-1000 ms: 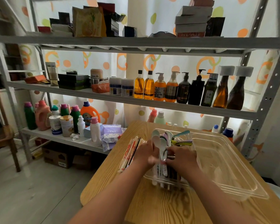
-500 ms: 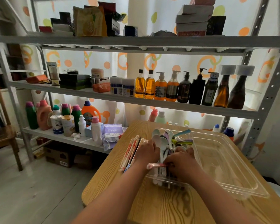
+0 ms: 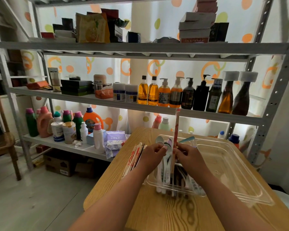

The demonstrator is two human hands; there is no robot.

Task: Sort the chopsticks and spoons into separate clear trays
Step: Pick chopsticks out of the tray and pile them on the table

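A clear tray (image 3: 227, 165) sits on the wooden table (image 3: 173, 214). Several spoons (image 3: 163, 165), white and coloured, lie bunched in its left part. My right hand (image 3: 188, 155) pinches a red-and-white wrapped chopstick pair (image 3: 176, 127), which stands nearly upright out of the spoons. Over the spoons just left of it is my left hand (image 3: 154, 151), fingers curled; whether it holds anything is hidden. A pile of wrapped chopsticks (image 3: 133, 157) lies left of the tray by the table's left edge.
A metal shelf rack (image 3: 140, 47) stands right behind the table, with bottles (image 3: 188, 94), boxes and detergent jugs (image 3: 45, 122) on it. A wooden chair (image 3: 5, 144) is at the far left. Cardboard boxes (image 3: 60, 164) sit on the floor under the rack.
The wrapped chopstick pair lay sideways between my hands over the spoons half a second ago. My right hand has swung it up to nearly vertical.
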